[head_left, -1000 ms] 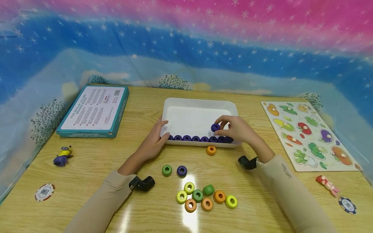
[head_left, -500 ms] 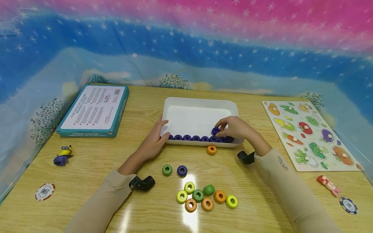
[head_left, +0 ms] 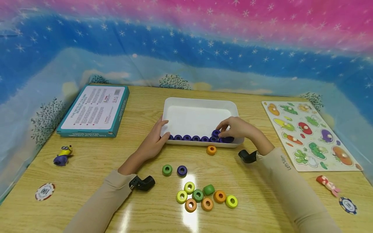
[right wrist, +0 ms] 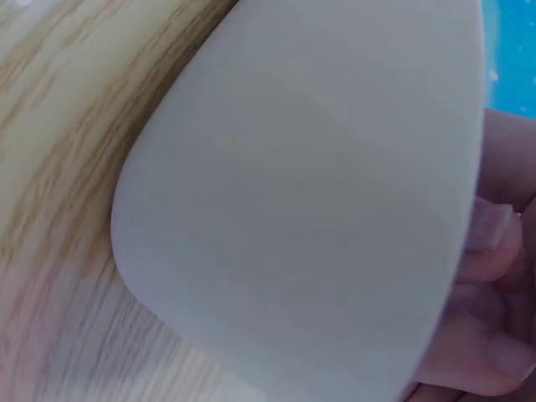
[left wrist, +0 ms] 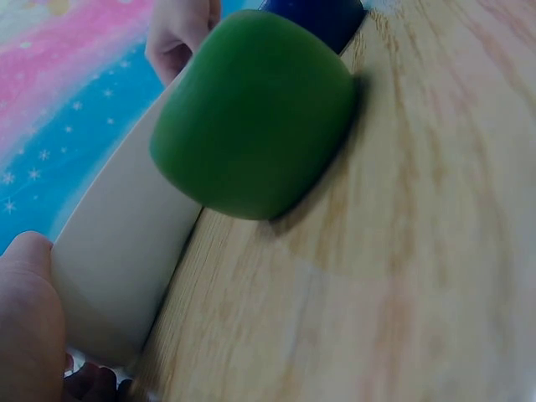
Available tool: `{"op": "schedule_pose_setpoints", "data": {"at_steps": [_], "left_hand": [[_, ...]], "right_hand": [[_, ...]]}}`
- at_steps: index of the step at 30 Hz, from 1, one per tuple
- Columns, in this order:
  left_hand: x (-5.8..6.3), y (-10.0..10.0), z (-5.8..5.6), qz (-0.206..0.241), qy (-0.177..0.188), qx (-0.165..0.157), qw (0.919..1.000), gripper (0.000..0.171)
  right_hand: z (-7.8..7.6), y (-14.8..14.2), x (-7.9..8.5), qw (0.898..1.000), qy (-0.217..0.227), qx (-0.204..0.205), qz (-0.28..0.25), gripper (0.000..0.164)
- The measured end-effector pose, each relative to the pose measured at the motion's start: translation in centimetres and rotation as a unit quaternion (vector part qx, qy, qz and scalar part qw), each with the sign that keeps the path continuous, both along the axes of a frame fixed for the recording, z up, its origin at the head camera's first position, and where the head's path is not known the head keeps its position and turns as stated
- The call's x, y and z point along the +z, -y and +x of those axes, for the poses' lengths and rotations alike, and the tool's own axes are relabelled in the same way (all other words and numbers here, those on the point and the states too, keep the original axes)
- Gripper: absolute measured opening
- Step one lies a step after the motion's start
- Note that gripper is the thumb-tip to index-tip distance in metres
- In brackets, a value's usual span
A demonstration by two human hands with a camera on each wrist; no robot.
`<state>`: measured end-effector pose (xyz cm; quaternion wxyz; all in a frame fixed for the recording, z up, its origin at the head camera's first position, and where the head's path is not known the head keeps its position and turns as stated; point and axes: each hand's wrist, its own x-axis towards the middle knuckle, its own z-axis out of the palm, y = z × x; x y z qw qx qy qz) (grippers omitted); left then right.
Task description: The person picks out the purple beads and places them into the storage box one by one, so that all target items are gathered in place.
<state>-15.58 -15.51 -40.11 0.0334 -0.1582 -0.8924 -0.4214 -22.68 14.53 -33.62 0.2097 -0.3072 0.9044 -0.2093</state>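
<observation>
A white tray point(head_left: 201, 111) stands on the table with a row of purple beads point(head_left: 186, 138) along its near inner wall. My left hand point(head_left: 151, 140) grips the tray's left end, the thumb over the near corner; the left wrist view shows the thumb at the tray wall. Inside the tray, my right hand point(head_left: 237, 127) pinches a purple bead point(head_left: 216, 133) between thumb and fingers, just behind the row's right part. In the right wrist view the tray wall point(right wrist: 293, 209) hides this bead and part of the fingers.
An orange bead point(head_left: 211, 150) lies just before the tray. Nearer are a green bead point(head_left: 167, 170), a purple bead point(head_left: 182, 171) and a cluster of coloured beads point(head_left: 197, 195). A teal box point(head_left: 93, 108) lies left, a vegetable puzzle board point(head_left: 309, 136) right, with small toys at both sides.
My right hand has lowered the purple bead toward the tray floor, close behind the row. The left hand has kept its grip on the tray's left end.
</observation>
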Motion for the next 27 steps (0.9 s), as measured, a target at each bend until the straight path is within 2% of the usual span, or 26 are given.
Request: {"op": "schedule_pose_setpoints", "data": {"at_steps": [4,8,11,13,18,21,27], "left_hand": [[0.0,0.0,0.0,0.000,0.000,-0.001,1.0000,0.046],[0.0,0.0,0.0,0.001,0.001,-0.001,1.0000,0.046],[0.0,0.0,0.0,0.003,0.001,-0.001,1.0000,0.046],[0.0,0.0,0.0,0.004,0.002,-0.002,1.0000,0.047],[0.0,0.0,0.0,0.004,0.003,-0.002,1.0000,0.047],[0.1,0.1,0.0,0.004,0.003,0.000,1.0000,0.046],[0.2,0.0,0.1,0.001,0.002,-0.003,1.0000,0.047]], "right_hand": [[0.2,-0.1,0.2,1.000,0.000,0.001,0.004,0.030],[0.6,-0.1,0.7,1.000,-0.002,-0.020,-0.006,0.036],[1.3,0.1,1.2,0.999,-0.016,-0.031,-0.031,0.038],[1.8,0.3,1.5,0.998,-0.023,-0.022,-0.053,0.038],[3.7,1.3,2.0,0.993,-0.007,0.039,-0.114,0.036],[4.8,2.4,1.7,0.988,0.008,0.077,-0.135,0.034],[6.3,4.8,-0.1,0.979,0.041,0.165,-0.109,0.035]]}}
